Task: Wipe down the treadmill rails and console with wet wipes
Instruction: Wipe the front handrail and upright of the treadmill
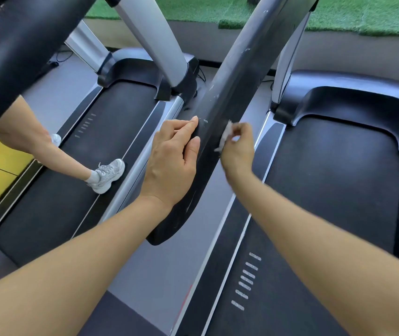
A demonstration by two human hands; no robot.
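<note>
A long black treadmill handrail (220, 103) runs from the upper middle down to its rounded end near the centre, with pale smears and flecks on its top. My left hand (171, 161) grips the rail's left edge, thumb on top and fingers curled under. My right hand (238, 149) pinches a crumpled white wet wipe (225, 135) and presses it against the rail's right side. The console is out of view.
Below lie two treadmill belts, one on the left (72, 190) and one on the right (334, 190). Another person's leg in a white sneaker (107, 174) stands on the left belt. A second black rail (23, 52) crosses the upper left. Green turf (363, 13) lies beyond.
</note>
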